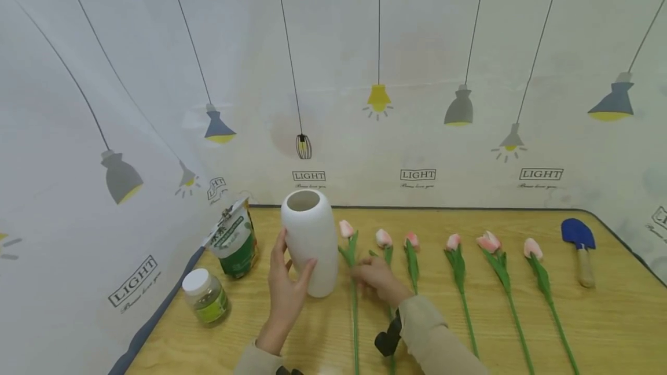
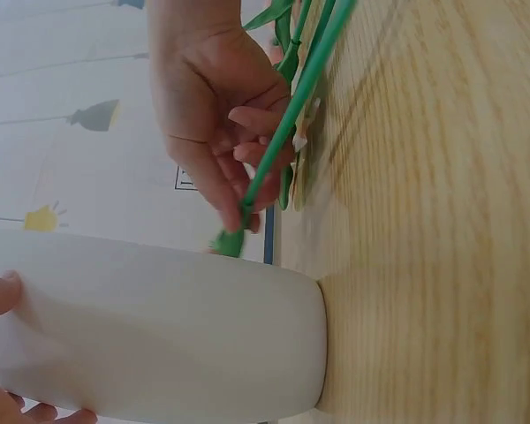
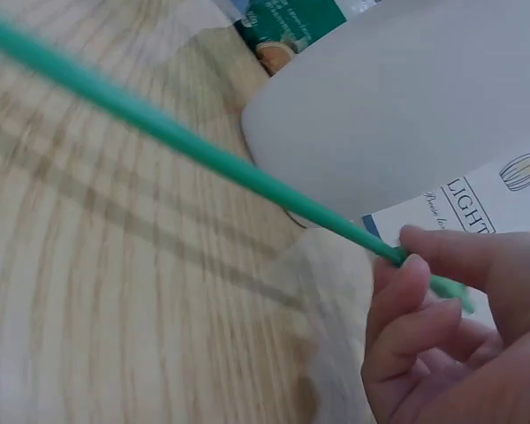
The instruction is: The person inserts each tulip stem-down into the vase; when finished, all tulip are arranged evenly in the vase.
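A tall white vase (image 1: pixel 312 247) stands upright on the wooden table, its round mouth facing up. My left hand (image 1: pixel 285 294) holds its near left side, thumb in front and fingers round the left. Just right of the vase is a pink tulip (image 1: pixel 355 317) with a green stem and leaves. My right hand (image 1: pixel 383 279) pinches that stem (image 3: pixel 203 155) below the leaves between thumb and fingertips. In the left wrist view the stem slants up off the table, close beside the vase (image 2: pixel 177 327). A second tulip (image 1: pixel 384 238) lies behind my right hand, partly hidden by it.
Several more pink tulips (image 1: pixel 458 274) lie in a row to the right. A blue trowel (image 1: pixel 578 233) with a wooden handle is at the far right. Left of the vase stand a clipped green-and-white pouch (image 1: pixel 235 242) and a white-lidded jar (image 1: pixel 207 300). A printed curtain (image 1: pixel 354 149) borders the table.
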Available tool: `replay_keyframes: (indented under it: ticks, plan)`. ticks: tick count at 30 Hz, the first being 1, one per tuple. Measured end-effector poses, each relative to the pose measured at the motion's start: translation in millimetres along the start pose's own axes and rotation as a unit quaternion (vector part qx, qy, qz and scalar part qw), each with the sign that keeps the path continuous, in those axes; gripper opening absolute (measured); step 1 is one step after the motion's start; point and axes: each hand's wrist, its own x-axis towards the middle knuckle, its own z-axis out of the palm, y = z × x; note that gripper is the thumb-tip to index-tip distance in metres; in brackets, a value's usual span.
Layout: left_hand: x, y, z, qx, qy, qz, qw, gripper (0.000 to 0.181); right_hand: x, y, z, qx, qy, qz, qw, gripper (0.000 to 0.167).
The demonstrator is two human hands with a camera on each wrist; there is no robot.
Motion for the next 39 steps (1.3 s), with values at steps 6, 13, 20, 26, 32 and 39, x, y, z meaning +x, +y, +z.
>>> replay_keyframes:
  ticks: [6, 13, 20, 26, 32, 39]
  plan:
    - [0.4, 1.7, 0.2, 0.003, -0.001, -0.006, 1.0000, 0.078, -1.8, -11, -11, 0.057, -0.008, -0.046, 0.9973, 0.040]
    - [0.6, 0.9, -0.3, 0.008, 0.001, -0.005, 1.0000, 0.076, -14.9, -35, -30, 0.066, -0.052, -0.094, 0.9920, 0.047]
    - [1.3, 1.1, -1.0, 0.017, -0.001, -0.007, 0.9998, 0.077, -24.6, -72, -43, 0.076, -0.037, -0.130, 0.9879, 0.043]
    - [0.6, -1.3, 2.1, 0.011, 0.004, 0.005, 0.9999, 0.075, -36.8, -113, -56, 0.124, -0.037, -0.177, 0.9755, 0.040]
    - [0.3, 0.7, 3.3, 0.018, 0.006, 0.001, 0.9998, 0.078, -54.9, -159, -68, 0.162, -0.060, -0.200, 0.9645, 0.037]
    - [2.2, 1.3, 2.2, 0.023, 0.008, 0.000, 0.9997, 0.081, -68.1, -205, -73, 0.108, -0.062, -0.255, 0.9589, 0.039]
